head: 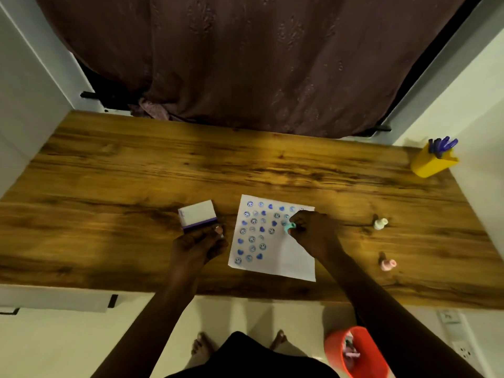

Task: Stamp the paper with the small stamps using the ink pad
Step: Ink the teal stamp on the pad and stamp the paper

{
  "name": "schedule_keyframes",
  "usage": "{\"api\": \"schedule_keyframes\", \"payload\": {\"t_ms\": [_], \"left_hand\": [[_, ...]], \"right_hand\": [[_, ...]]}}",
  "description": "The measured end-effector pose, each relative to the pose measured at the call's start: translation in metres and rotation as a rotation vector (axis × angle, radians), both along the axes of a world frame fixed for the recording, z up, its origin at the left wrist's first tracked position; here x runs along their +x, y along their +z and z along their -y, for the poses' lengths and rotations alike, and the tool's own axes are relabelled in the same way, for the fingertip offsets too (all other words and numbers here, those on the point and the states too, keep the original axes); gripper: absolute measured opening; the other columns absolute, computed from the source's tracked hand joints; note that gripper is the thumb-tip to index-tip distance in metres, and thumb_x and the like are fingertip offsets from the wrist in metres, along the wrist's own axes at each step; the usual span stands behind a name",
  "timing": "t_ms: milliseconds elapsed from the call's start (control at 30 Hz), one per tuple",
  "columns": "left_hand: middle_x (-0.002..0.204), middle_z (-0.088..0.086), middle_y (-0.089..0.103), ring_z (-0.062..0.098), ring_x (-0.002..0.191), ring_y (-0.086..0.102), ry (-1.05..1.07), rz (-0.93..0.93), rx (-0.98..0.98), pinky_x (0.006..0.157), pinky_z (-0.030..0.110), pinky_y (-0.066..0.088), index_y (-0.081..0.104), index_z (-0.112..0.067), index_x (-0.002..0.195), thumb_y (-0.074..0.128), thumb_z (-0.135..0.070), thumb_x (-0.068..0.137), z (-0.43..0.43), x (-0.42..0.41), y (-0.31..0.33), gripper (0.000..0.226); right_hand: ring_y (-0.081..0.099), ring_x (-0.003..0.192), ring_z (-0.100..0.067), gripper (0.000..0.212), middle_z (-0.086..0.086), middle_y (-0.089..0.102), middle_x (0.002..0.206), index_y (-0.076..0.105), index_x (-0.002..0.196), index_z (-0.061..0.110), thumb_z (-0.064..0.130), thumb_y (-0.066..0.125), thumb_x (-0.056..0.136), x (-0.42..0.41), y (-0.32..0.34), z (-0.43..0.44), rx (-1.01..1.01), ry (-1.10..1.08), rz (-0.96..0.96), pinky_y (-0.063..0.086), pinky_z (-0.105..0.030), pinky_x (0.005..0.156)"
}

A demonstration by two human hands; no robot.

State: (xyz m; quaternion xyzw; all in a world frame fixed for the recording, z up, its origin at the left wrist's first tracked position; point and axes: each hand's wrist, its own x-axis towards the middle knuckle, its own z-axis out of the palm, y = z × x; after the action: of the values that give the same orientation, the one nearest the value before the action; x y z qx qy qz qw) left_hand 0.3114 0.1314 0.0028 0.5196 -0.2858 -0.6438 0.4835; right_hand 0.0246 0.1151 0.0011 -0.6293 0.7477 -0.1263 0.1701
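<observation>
A white sheet of paper lies on the wooden table, covered in its upper left part with several blue smiley and heart prints. My right hand pinches a small teal stamp and holds it against the paper near the right end of the printed rows. To the left of the paper stands the ink pad, its white lid raised. My left hand grips the pad's near edge. A white stamp and a pink stamp lie on the table right of the paper.
A yellow pen holder with blue pens stands at the table's far right corner. A dark curtain hangs behind the table. An orange bin sits on the floor at the lower right, by my feet.
</observation>
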Motion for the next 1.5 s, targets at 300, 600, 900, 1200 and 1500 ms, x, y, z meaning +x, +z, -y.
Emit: {"api": "schedule_keyframes", "payload": {"t_ms": [300, 600, 900, 1200, 1500], "left_hand": [[0.1, 0.014, 0.082, 0.034, 0.093, 0.08, -0.041, 0.023, -0.017, 0.075, 0.035, 0.065, 0.081, -0.022, 0.096, 0.077, -0.012, 0.09, 0.001, -0.018, -0.003, 0.012], [0.101, 0.016, 0.082, 0.035, 0.093, 0.08, -0.036, -0.023, -0.024, 0.074, 0.035, 0.065, 0.079, -0.02, 0.099, 0.082, -0.025, 0.077, -0.001, -0.018, -0.004, 0.023], [0.101, 0.014, 0.082, 0.035, 0.094, 0.08, -0.053, 0.029, -0.009, 0.082, 0.044, 0.065, 0.081, -0.026, 0.092, 0.079, -0.015, 0.087, 0.0, -0.028, -0.005, 0.012], [0.1, 0.013, 0.083, 0.032, 0.095, 0.08, -0.094, 0.037, -0.033, 0.085, 0.044, 0.064, 0.083, -0.022, 0.092, 0.08, -0.021, 0.084, 0.002, -0.037, 0.007, 0.008], [0.105, 0.009, 0.083, 0.029, 0.095, 0.081, -0.268, 0.028, 0.017, 0.081, 0.035, 0.066, 0.075, -0.014, 0.119, 0.078, -0.02, 0.089, 0.003, -0.07, 0.015, 0.03]], "right_hand": [[0.07, 0.115, -0.023, 0.027, -0.004, 0.074, 0.128, 0.075, 0.12, 0.016, 0.025, 0.073, 0.094, 0.009, -0.018, 0.002, 0.034, 0.022, 0.088, 0.055, -0.03, 0.095], [0.07, 0.118, -0.027, 0.031, -0.008, 0.073, 0.129, 0.075, 0.119, 0.012, 0.021, 0.079, 0.09, 0.013, -0.027, 0.003, 0.019, 0.025, 0.124, 0.06, -0.039, 0.097], [0.071, 0.116, -0.025, 0.031, -0.007, 0.073, 0.13, 0.074, 0.122, 0.013, 0.023, 0.074, 0.093, 0.016, -0.026, 0.004, 0.026, 0.03, 0.049, 0.06, -0.034, 0.096], [0.075, 0.098, -0.022, 0.028, -0.007, 0.08, 0.109, 0.081, 0.106, 0.01, 0.024, 0.087, 0.082, -0.004, 0.005, 0.006, -0.06, -0.137, 0.264, 0.059, -0.034, 0.089], [0.08, 0.094, -0.023, 0.031, -0.011, 0.082, 0.1, 0.076, 0.114, 0.007, 0.007, 0.083, 0.084, -0.017, 0.062, -0.04, -0.055, -0.251, 1.1, 0.064, -0.03, 0.077]]}}
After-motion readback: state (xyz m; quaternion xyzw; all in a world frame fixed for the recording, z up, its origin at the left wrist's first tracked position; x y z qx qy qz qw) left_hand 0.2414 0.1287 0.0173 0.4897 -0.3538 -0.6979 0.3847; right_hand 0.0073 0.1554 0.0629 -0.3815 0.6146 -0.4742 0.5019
